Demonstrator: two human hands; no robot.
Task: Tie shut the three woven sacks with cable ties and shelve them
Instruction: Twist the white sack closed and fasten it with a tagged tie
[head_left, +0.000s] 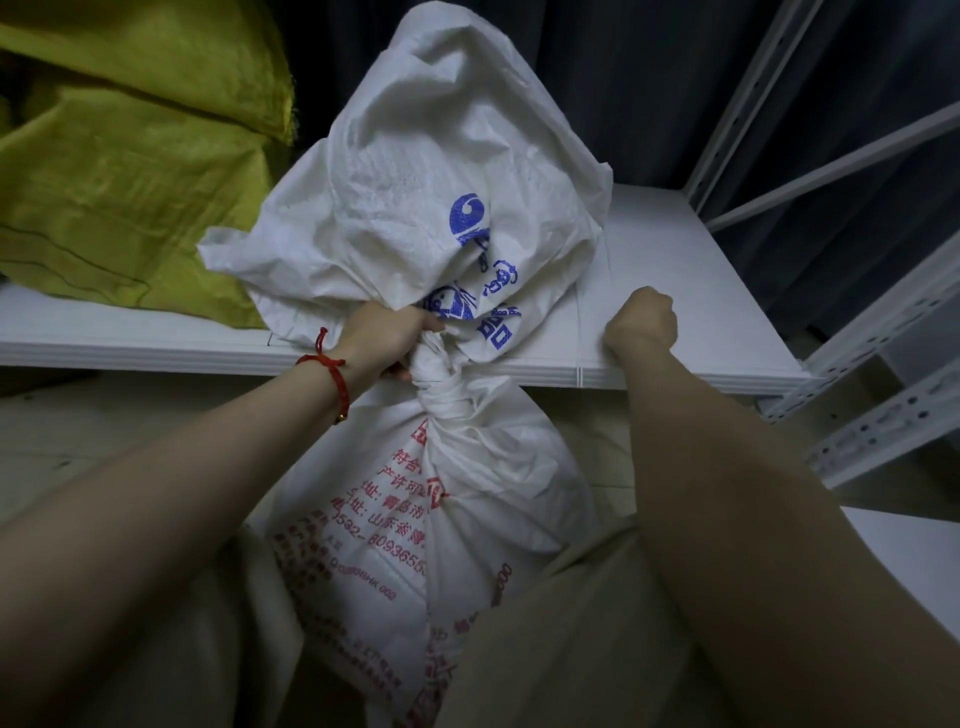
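Pale trouser legs (571, 649) filled the near edge of the view, and between them stood the white sack (415, 519), printed in red on its body. Its neck was gathered and twisted just in front of the shelf edge, and its loose top, printed in blue, flared up and back over the white shelf board (675, 249). To the far left a yellow sack (114, 182) lay on the same board, touching the white one's top. A perforated white shelf frame (883, 415) stood at the right, with a dark curtain (649, 78) behind. The left hand (387, 338) gripped the twisted neck. The right hand (641, 325) was curled into a fist over the board's near edge, just right of the neck; whether it held anything thin could not be made out. A red string bracelet (324, 364) circled the left wrist.
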